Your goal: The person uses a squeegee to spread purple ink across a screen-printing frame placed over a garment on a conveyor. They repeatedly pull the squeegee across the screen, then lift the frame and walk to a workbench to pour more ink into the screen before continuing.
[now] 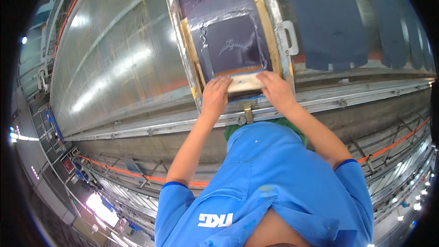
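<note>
While both curled hands (216, 93) (278, 90) grip a pale bar (244, 83), the metallic surface (123, 64) gleams. Lamps (417, 206) shine beyond; white letters (216, 220) mark the shirt (292, 187).

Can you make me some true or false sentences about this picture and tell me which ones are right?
1. The left hand and right hand are both on the bar. True.
2. The bar is black. False: it is pale.
3. A white handle is on the right side of the frame. True.
4. The shirt is blue. True.
5. The frame is round. False: it is long and four-sided.
6. The shirt's sleeves reach the wrists. False: they are short, leaving the forearms bare.
</note>
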{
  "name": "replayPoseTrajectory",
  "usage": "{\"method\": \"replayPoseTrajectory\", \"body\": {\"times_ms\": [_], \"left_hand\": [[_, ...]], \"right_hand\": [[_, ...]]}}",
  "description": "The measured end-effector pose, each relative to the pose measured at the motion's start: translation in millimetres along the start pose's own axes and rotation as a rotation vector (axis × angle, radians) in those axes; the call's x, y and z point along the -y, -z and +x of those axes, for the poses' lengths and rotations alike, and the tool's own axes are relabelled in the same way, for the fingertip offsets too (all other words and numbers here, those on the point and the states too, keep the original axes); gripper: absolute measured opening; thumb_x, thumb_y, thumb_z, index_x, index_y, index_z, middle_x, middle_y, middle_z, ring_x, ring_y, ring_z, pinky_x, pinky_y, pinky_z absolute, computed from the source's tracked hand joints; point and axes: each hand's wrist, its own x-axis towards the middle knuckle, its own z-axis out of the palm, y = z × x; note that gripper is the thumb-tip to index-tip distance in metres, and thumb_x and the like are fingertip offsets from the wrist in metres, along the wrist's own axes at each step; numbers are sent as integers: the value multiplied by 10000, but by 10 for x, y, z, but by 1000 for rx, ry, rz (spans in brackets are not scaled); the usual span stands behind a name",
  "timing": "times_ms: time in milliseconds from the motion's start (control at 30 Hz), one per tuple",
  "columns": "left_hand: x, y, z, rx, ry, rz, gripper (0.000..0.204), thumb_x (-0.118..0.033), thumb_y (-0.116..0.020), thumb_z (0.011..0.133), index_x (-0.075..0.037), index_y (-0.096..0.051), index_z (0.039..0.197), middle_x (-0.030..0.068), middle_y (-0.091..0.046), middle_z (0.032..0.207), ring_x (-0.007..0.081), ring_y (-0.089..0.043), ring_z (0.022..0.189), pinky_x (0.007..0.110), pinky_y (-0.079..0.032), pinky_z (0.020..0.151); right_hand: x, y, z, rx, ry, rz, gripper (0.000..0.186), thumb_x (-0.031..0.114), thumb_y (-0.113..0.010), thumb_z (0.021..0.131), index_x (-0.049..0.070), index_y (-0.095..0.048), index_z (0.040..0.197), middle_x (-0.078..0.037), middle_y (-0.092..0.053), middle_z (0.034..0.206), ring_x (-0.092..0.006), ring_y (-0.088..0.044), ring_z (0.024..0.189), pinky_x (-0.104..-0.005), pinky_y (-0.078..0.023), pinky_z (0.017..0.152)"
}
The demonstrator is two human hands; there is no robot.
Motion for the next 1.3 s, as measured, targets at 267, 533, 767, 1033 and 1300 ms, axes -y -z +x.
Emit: {"method": "replayPoseTrajectory", "body": {"times_ms": [267, 533, 767, 1033, 1300], "left_hand": [[-226, 34, 65, 91, 193, 127, 510, 104, -594, 671, -54, -676, 1149, 110, -669, 1219, 324, -596, 1163, 450, -463, 998], [-245, -80, 152, 98, 171, 311, 522, 85, -631, 655, -88, -712, 1141, 82, -679, 1134, 325, -605, 1070, 424, -477, 931], [-238, -59, 159, 133, 284, 309, 379, -42, -697, 750, -84, -716, 1127, 102, -679, 1060, 339, -611, 989, 433, -475, 895], [-224, 53, 472, 278, 271, 326, 317, -138, -737, 790, -54, -701, 1094, 106, -684, 1055, 323, -621, 974, 429, -471, 884], [-282, 29, 571, 314, 285, 334, 346, -179, -750, 779, -71, -699, 1103, 102, -685, 1067, 312, -626, 990, 421, -474, 887]], "right_hand": [[-973, 1138, -613, -423, -347, 53, 402, 272, -720, 910, 62, -647, 1245, -148, -636, 1235, -318, -600, 1144, -390, -483, 983], [-2793, 1992, -1718, -500, -631, -195, 165, 205, -678, 945, 40, -679, 942, -89, -624, 813, -251, -596, 752, -359, -471, 691], [-2953, 1968, -1713, -374, -606, -265, 188, 159, -720, 899, 64, -614, 776, -59, -543, 706, -246, -517, 653, -373, -408, 619], [-2994, 2043, -1680, -275, -566, -270, 111, 112, -733, 858, 65, -642, 816, -61, -613, 809, -269, -557, 728, -385, -422, 665], [-3008, 2025, -1673, -230, -580, -297, 99, 126, -711, 875, 61, -644, 841, -74, -630, 871, -274, -570, 773, -391, -433, 708]]}}
